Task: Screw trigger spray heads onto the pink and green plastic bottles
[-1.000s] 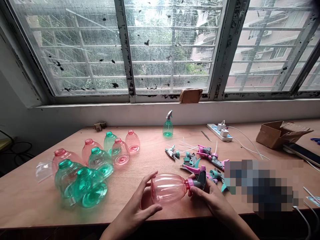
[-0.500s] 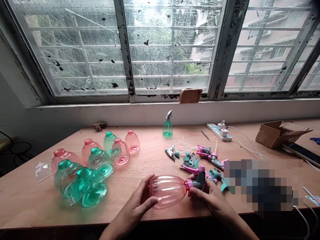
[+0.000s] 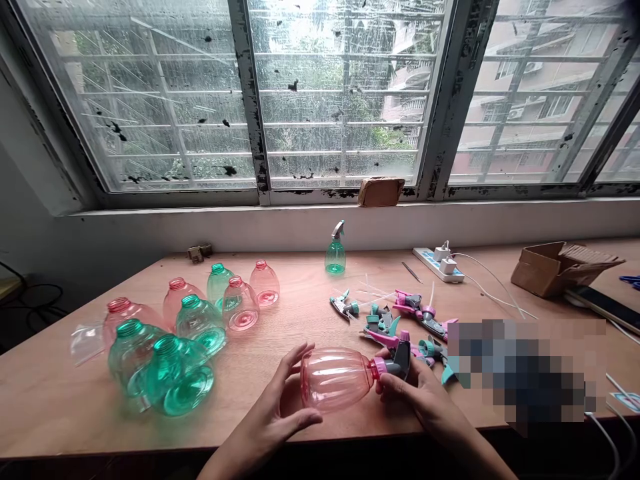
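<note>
A clear pink spray bottle (image 3: 336, 380) lies sideways in the air above the table's front edge, its base to the left. My right hand (image 3: 415, 393) grips it at the pink collar and the dark grey spray head (image 3: 400, 360). Around the bottle's base, my left hand (image 3: 275, 400) is open, fingers and thumb spread apart; whether a fingertip still touches the plastic I cannot tell. Just beyond my right hand lies a pile of loose pink, teal and grey spray heads (image 3: 383, 323) with thin white tubes.
Several pink and green bottles without heads, among them a green bottle (image 3: 180, 380), stand at the left beside a clear plastic bag (image 3: 86, 343). A complete green spray bottle (image 3: 335, 257) stands near the wall. Farther right are a power strip (image 3: 440, 265) and a cardboard box (image 3: 545, 270).
My left hand has loosened around the bottle's base, its thumb moving down and away from the plastic. The bottle has shifted very slightly; my right hand keeps its grip.
</note>
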Action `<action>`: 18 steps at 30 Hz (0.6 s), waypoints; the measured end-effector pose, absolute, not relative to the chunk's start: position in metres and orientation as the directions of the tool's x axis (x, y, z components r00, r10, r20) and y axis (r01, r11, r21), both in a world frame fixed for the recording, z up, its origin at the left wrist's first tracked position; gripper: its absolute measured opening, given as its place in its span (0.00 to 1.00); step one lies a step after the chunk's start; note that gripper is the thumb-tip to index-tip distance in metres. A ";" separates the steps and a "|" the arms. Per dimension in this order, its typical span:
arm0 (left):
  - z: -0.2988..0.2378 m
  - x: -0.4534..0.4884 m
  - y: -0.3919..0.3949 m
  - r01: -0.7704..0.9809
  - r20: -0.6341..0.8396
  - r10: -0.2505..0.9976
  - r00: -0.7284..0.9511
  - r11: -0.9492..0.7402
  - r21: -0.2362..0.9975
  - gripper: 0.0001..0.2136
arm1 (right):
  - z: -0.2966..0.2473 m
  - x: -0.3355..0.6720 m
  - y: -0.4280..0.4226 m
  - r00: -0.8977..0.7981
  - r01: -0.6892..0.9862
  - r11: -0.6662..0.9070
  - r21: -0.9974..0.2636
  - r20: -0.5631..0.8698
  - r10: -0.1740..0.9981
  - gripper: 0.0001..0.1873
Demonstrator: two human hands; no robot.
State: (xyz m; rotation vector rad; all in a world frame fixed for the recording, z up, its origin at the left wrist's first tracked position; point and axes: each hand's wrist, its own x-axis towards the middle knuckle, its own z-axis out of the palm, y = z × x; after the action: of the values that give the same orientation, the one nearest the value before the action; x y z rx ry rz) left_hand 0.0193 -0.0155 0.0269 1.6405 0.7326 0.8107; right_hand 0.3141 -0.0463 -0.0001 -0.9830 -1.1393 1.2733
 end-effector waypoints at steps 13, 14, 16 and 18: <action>0.030 0.019 -0.015 0.083 0.076 0.837 0.541 -0.143 0.986 0.33 | 0.003 0.313 -0.049 -0.023 -0.181 0.060 -0.982 0.065 0.998 0.26; 0.029 0.020 -0.015 0.060 0.080 0.831 0.550 -0.134 0.989 0.33 | 0.004 0.312 -0.049 -0.014 -0.187 0.059 -0.981 0.063 0.998 0.27; 0.029 0.020 -0.016 0.036 0.086 0.816 0.571 -0.129 0.991 0.33 | 0.005 0.312 -0.049 0.000 -0.187 0.059 -0.981 0.060 0.998 0.27; 0.030 0.019 -0.016 0.048 0.110 0.807 0.581 -0.169 0.985 0.34 | 0.004 0.311 -0.049 0.015 -0.187 0.059 -0.981 0.058 0.998 0.27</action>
State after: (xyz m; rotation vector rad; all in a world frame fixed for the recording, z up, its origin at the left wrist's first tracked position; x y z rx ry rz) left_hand 0.0194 -0.0161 0.0301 1.6153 0.7321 0.7904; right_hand 0.3115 -0.0490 0.0040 -1.0322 -1.0903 1.2426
